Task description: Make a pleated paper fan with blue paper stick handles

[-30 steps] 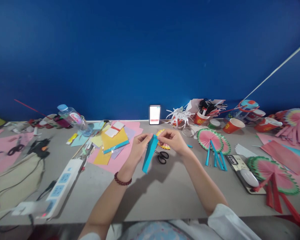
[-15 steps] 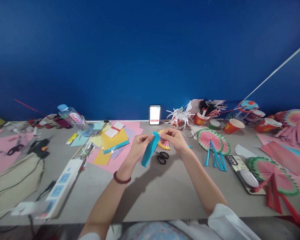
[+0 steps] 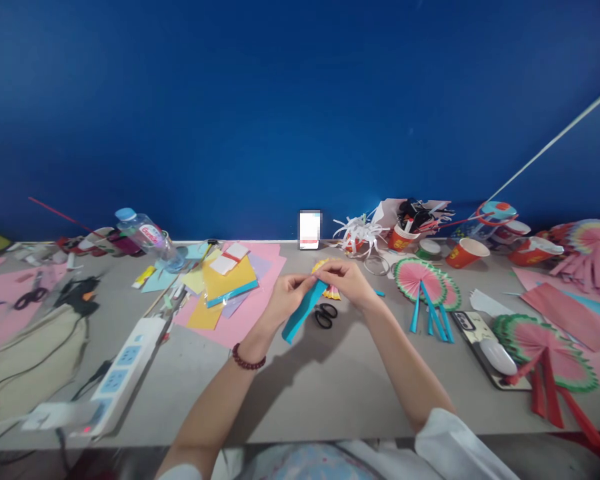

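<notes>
A strip of blue paper [image 3: 303,313] slants down between my hands above the middle of the table. My left hand [image 3: 291,293] pinches its upper part, and my right hand [image 3: 344,279] is closed on the top end, fingertips meeting those of the left. Just below, black-handled scissors [image 3: 325,315] lie on the table, their blades hidden behind the strip. Partly covered by my right hand is a yellow and pink pleated paper piece [image 3: 333,293]. To the right lie pink and green pleated paper fans [image 3: 420,281] with blue tails.
Coloured paper sheets [image 3: 230,287], a plastic bottle [image 3: 150,237] and a power strip [image 3: 125,370] are on the left. A phone [image 3: 309,230] leans against the wall. Paper cups [image 3: 467,252], a mouse [image 3: 499,357] on a phone, and more fans [image 3: 547,347] occupy the right.
My hands have come together, the right moving left and slightly down onto the blue strip's top end. The strip now slants more.
</notes>
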`<action>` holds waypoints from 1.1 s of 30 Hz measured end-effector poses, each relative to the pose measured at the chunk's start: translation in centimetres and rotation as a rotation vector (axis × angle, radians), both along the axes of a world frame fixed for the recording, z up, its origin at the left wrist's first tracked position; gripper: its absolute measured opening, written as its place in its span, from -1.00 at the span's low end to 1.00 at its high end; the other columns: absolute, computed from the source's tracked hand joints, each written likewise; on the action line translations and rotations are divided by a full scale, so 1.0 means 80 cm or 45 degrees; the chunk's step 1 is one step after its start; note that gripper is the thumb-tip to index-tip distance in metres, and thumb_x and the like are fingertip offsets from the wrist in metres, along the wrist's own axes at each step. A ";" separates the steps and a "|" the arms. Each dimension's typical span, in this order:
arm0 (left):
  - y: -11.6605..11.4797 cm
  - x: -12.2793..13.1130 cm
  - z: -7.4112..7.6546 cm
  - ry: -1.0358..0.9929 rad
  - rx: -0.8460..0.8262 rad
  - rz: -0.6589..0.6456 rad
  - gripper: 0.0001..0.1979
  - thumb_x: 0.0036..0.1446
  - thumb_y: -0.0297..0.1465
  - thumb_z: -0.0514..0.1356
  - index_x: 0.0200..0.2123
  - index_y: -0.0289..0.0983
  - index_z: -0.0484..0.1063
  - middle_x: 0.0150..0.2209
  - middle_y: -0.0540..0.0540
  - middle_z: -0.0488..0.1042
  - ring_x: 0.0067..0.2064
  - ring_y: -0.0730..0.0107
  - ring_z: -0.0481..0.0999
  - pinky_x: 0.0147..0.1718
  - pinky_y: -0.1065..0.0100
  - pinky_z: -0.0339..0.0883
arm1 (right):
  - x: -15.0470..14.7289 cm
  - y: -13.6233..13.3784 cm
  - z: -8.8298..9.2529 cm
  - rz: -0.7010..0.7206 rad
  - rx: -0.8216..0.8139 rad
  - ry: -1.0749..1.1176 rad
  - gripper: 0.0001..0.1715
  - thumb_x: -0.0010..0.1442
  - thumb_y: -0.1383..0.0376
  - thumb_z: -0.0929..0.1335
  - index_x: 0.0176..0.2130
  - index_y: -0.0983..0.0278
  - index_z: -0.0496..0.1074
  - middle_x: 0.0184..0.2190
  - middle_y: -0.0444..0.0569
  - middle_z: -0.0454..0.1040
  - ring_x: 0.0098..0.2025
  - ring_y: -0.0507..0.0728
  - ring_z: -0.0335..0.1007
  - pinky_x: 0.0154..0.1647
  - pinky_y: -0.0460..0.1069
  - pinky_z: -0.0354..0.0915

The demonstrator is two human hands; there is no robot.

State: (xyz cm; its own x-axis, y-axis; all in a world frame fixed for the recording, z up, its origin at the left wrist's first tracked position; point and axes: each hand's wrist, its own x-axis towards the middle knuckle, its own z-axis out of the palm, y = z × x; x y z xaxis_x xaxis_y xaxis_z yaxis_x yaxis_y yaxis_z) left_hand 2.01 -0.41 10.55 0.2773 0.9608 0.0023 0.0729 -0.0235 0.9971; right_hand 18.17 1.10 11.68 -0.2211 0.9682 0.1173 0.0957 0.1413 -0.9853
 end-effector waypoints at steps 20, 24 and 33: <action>-0.003 -0.005 0.014 -0.110 -0.283 -0.134 -0.62 -0.10 -0.07 0.28 -0.49 -0.31 0.57 -0.39 -0.18 0.57 -0.37 0.31 0.51 -0.44 0.41 0.34 | 0.013 0.000 0.006 -0.309 0.000 0.200 -0.71 -0.07 0.10 0.45 -0.54 0.27 0.45 -0.62 -0.15 0.38 -0.58 0.00 0.25 -0.54 -0.07 0.20; -0.004 -0.005 0.018 -0.114 -0.287 -0.141 -0.63 -0.11 -0.07 0.29 -0.51 -0.29 0.57 -0.38 -0.20 0.57 -0.34 0.27 0.52 -0.43 0.40 0.35 | 0.012 -0.001 0.007 -0.328 0.008 0.175 -0.69 -0.08 0.08 0.45 -0.54 0.28 0.44 -0.62 -0.13 0.38 -0.57 0.00 0.26 -0.56 -0.08 0.21; -0.002 -0.003 0.013 -0.108 -0.254 -0.109 -0.65 -0.15 -0.10 0.32 -0.53 -0.31 0.57 -0.44 -0.17 0.55 -0.44 0.34 0.48 -0.49 0.41 0.32 | 0.012 -0.003 0.007 -0.331 0.030 0.137 -0.68 -0.07 0.07 0.44 -0.53 0.28 0.45 -0.61 -0.11 0.38 -0.56 0.01 0.26 -0.58 -0.09 0.22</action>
